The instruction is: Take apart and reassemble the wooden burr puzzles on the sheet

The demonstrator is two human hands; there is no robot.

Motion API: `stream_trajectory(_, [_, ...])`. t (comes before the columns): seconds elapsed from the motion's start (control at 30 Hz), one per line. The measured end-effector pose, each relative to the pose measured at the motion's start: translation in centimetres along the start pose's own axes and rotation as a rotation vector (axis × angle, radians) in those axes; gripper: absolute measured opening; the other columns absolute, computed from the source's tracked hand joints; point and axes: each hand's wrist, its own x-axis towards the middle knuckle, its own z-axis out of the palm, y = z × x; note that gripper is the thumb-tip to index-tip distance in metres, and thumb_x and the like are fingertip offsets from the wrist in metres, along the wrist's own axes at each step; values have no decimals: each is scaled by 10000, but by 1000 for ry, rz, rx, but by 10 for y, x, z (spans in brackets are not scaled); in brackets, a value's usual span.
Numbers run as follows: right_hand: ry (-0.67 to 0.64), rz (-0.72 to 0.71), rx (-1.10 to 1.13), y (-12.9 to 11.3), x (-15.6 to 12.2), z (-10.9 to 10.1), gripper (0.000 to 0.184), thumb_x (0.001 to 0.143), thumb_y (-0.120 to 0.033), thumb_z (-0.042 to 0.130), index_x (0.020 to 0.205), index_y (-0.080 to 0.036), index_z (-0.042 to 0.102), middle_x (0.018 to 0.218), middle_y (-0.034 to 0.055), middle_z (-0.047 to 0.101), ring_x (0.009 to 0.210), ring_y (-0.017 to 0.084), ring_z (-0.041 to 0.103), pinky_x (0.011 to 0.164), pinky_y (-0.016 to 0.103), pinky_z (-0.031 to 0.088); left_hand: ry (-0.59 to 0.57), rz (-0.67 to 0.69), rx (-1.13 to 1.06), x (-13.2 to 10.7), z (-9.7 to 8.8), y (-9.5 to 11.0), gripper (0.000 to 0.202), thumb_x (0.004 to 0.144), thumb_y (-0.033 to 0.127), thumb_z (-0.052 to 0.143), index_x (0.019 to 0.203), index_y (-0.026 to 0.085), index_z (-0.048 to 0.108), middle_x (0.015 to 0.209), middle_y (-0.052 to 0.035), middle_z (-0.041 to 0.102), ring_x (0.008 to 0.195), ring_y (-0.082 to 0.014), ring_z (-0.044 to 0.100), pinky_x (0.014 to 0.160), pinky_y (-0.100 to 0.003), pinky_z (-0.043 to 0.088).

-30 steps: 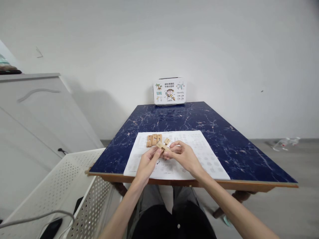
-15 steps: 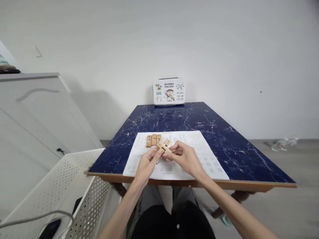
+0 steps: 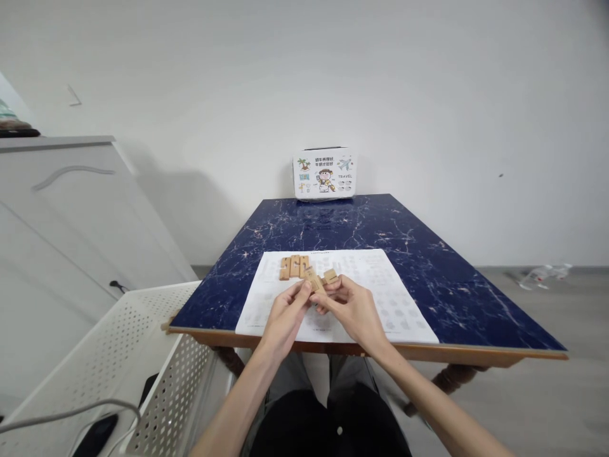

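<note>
Over the printed white sheet [image 3: 266, 311], my left hand [image 3: 288, 314] pinches a notched wooden puzzle piece [image 3: 314, 280] between thumb and fingers. My right hand [image 3: 354, 308] is closed on a second wooden puzzle piece [image 3: 330, 276], whose squared end sticks up beyond the fingers. The two pieces touch or overlap; whether they are locked together I cannot tell. Just behind my left fingertips, several slotted wooden pieces [image 3: 294, 266] lie side by side on the sheet. My fingers hide the lower parts of the held pieces.
A dark blue marbled table [image 3: 333, 228] carries the sheet near its front edge. At its far edge a white cartoon-printed case [image 3: 324, 174] stands against the wall. A white perforated basket [image 3: 176, 381] with cables is at the left, beside a grey cabinet [image 3: 61, 254].
The wooden pieces in my hands have turned; the right-hand one has swung outward to the right of the other. Both hands stay closed on them in nearly the same place.
</note>
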Motion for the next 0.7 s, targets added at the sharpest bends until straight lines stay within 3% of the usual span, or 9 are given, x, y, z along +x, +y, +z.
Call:
stream_trajectory(0.13, [27,-25,-51,0,-3,2,460,748,-630,821,823,-243,584,793,72,789,686,283,759,667,390,595,-7,-18,68,-1,2,5,300,913,395,742,1041,126,778,1064,-118,768,1055,-259,681,1027,-400,491])
stream_trajectory(0.3, [-7,-66,-124,-1,-5,5,398,812,-593,783,852,-250,585,760,51,786,696,280,766,673,385,588,80,26,217,1,-1,11,340,900,425,742,1074,135,776,1098,-114,780,1081,-276,691,1023,-393,495])
stream_trajectory(0.4, [-118,-107,-167,-3,3,-6,323,877,-544,730,945,-244,632,823,44,792,683,250,756,671,374,593,182,85,322,6,-10,16,388,900,488,718,1060,137,765,1057,-109,790,1060,-285,709,1007,-398,509])
stream_trajectory(0.47, [-123,-158,-291,-1,11,-19,255,933,-488,673,1009,-245,654,878,46,792,696,235,748,674,370,583,222,101,359,11,-19,21,420,896,526,704,1057,140,746,1022,-106,792,1000,-280,730,969,-400,533])
stream_trajectory(0.57, [-64,-230,-539,8,25,-36,178,961,-406,633,1037,-249,669,952,57,778,782,238,736,684,365,563,184,106,480,16,-32,25,417,891,556,689,981,150,717,962,-95,784,911,-260,736,889,-373,554])
stream_trajectory(0.7, [-220,-307,-787,26,35,-39,264,943,-310,657,1198,-239,665,1183,90,696,887,223,716,758,354,559,102,133,621,19,-42,20,377,898,555,667,872,179,678,870,-52,742,842,-220,690,807,-312,533])
